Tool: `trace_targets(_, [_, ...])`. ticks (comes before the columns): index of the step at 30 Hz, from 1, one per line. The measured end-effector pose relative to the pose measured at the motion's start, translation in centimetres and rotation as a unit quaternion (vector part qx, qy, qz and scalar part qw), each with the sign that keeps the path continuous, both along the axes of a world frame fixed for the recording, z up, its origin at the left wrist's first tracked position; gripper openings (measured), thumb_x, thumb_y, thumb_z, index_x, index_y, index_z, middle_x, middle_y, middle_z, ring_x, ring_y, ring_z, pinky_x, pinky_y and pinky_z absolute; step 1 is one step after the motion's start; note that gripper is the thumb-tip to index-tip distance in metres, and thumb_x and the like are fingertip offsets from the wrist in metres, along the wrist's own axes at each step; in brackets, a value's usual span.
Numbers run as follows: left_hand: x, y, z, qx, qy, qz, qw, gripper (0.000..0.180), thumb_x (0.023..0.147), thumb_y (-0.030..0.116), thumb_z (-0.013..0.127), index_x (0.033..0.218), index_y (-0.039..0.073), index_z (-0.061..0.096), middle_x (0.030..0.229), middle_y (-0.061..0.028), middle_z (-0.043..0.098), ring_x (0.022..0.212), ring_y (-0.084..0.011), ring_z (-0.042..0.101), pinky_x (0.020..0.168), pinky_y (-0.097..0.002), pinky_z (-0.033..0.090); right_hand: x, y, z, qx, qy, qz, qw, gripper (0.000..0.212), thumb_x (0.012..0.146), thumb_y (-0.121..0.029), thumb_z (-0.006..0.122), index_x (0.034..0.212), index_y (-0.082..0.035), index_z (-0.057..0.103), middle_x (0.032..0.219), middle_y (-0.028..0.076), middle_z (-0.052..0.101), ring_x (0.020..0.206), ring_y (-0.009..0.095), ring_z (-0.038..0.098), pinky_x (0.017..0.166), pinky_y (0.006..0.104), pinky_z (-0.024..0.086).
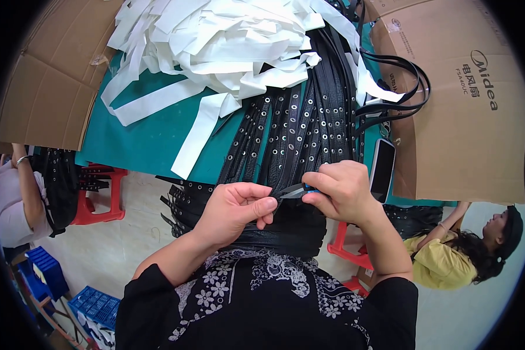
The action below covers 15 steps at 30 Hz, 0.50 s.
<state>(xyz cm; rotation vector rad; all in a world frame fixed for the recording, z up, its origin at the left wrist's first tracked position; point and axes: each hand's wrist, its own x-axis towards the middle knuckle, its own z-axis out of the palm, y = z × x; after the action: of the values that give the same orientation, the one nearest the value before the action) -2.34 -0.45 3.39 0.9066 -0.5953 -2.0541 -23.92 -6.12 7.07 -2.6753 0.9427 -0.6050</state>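
Observation:
My right hand (341, 189) is closed around small thread snips (296, 191) with grey blades and a bit of blue at the grip. Their blades point left, with the tips at the fingertips of my left hand (236, 211). Thumb and fingers of that left hand are pinched together; what lies between them is too small to make out. Just beyond both hands, black belts (294, 125) with rows of metal eyelets hang over the table's near edge. Beneath the hands, more black belts (274, 240) lie in a stack across my lap.
White strips (227, 46) are heaped on the green table (134, 146). Cardboard boxes stand left (52, 76) and right (455, 105). A phone (382, 169) lies beside the right box. People sit at both sides, near red stools (108, 201). Blue crates (96, 306) are at lower left.

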Motion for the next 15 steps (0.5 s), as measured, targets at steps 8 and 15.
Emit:
trace_targets(8, [0.3, -0.4, -0.4, 0.087, 0.150, -0.023, 0.985, 0.014, 0.083, 0.010, 0.058, 0.093, 0.000, 0.059, 0.072, -0.0051, 0.059, 0.061, -0.0111, 0.057, 0.052, -0.0202, 0.046, 0.2, -1.6, 0.1, -0.055, -0.001, 0.067, 0.996, 0.028, 0.073, -0.041, 0.059, 0.075, -0.013, 0.058, 0.052, -0.002, 0.039, 0.042, 0.015, 0.043, 0.042, 0.0282, 0.032])
trace_targets(15, [0.5, -0.5, -0.4, 0.128, 0.169, -0.028, 0.977, 0.011, 0.084, 0.012, 0.057, 0.089, 0.002, 0.059, 0.071, -0.0033, 0.058, 0.064, -0.0106, 0.056, 0.054, -0.0200, 0.044, 0.1, -2.5, -0.3, -0.109, 0.000, 0.110, 0.988, 0.028, 0.074, -0.040, 0.059, 0.073, -0.012, 0.057, 0.052, -0.001, 0.039, 0.042, 0.015, 0.043, 0.042, 0.0283, 0.030])
